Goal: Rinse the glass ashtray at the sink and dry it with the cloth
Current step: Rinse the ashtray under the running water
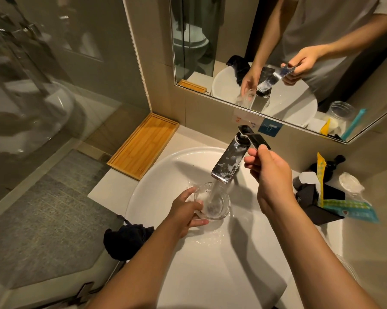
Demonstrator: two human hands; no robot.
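Observation:
The clear glass ashtray [217,202] is inside the white sink basin [157,175], directly under the chrome tap spout [229,161]. Water runs from the spout into the ashtray and splashes around it. My left hand [188,214] grips the ashtray by its left rim. My right hand [268,172] pinches the flat tap lever [256,139] between thumb and fingers. A dark cloth [125,240] lies bunched on the counter at the basin's left edge, near my left forearm.
A bamboo tray [143,146] sits on the counter at the back left. Black boxes [317,197], coloured sachets [348,209] and a wrapped item [350,182] crowd the counter at the right. The mirror [277,52] hangs behind the tap. A glass shower wall [43,85] stands at the left.

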